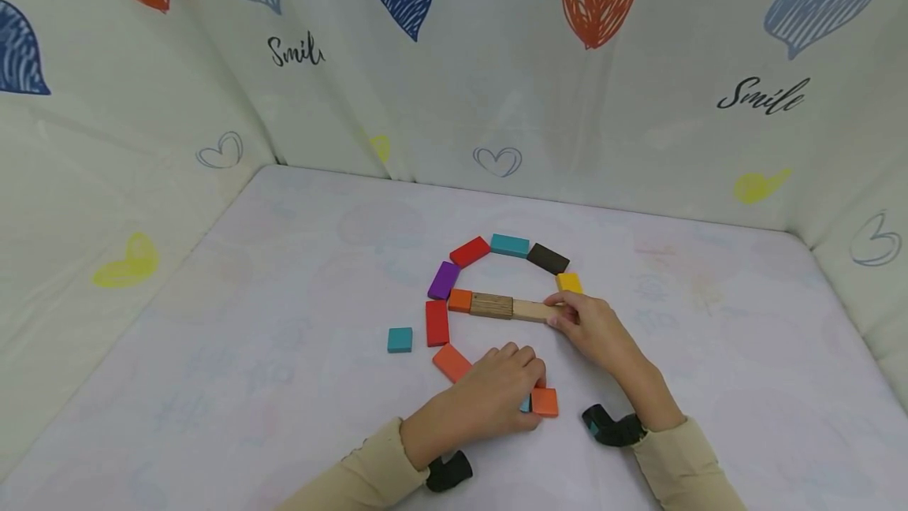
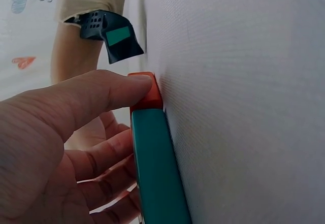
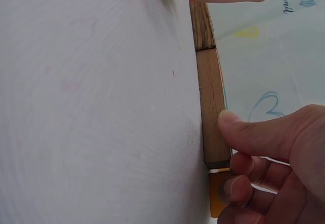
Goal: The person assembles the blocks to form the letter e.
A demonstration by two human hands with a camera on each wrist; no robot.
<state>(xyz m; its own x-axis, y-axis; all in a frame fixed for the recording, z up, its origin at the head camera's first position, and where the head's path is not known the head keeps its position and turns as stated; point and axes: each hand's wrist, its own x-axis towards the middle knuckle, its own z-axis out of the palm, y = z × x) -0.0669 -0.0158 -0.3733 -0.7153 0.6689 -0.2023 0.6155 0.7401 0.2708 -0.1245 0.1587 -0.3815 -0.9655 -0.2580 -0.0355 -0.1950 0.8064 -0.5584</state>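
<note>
Coloured blocks lie on the white tabletop in an "e"-like outline. My left hand (image 1: pixel 489 393) is at its lower end, thumb on one side of a small orange block (image 1: pixel 544 402) and fingers on the other. A teal block (image 2: pixel 158 168) sits end to end with that orange block, mostly hidden under the hand in the head view. At the crossbar my right hand (image 1: pixel 592 330) pinches the right end of a light wooden block (image 1: pixel 530 311) between thumb and fingers. That block butts against a darker grained wooden block (image 1: pixel 492 305), and a yellow block (image 1: pixel 569 282) lies just beyond the fingertips.
Around the curve run a black block (image 1: pixel 548 258), a teal one (image 1: pixel 510 245), red (image 1: pixel 470 251), purple (image 1: pixel 443 280) and red (image 1: pixel 437 323) ones, then an orange block (image 1: pixel 452 363). A loose teal square (image 1: pixel 400 340) lies to the left. Patterned cloth (image 1: pixel 454 85) walls the table's back.
</note>
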